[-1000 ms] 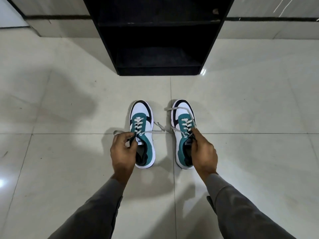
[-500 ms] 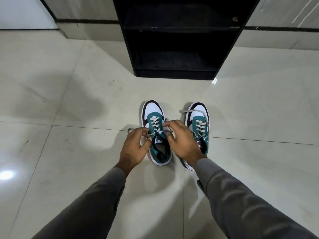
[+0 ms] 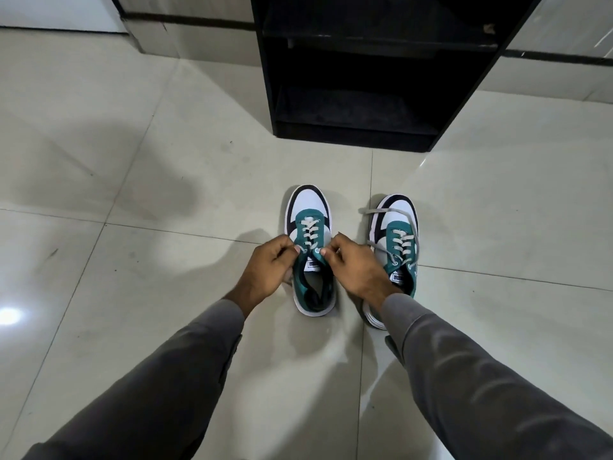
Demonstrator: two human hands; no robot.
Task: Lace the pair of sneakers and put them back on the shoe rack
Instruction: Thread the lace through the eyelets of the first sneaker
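Observation:
Two white, black and teal sneakers stand side by side on the tiled floor, toes pointing away from me. Both hands are at the left sneaker [image 3: 310, 207]. My left hand [image 3: 268, 272] pinches the lace end at its left top eyelet. On the other side of the tongue my right hand [image 3: 356, 268] pinches the lace end at the right top eyelet. The right sneaker [image 3: 399, 220] stands untouched, its loose grey lace [image 3: 386, 211] trailing over the toe and down the side; my right wrist covers its heel. The black shoe rack [image 3: 371, 78] stands beyond the sneakers.
The rack's shelves hold nothing that I can see. Glossy pale floor tiles [image 3: 149, 161] spread all around, with a wall base and dark skirting strip [image 3: 185, 19] at the back left. My grey sleeves fill the lower part of the view.
My right hand left the right sneaker and came over to the left sneaker, joining my left hand at its top eyelets. My head turned left, so the rack sits further right in view.

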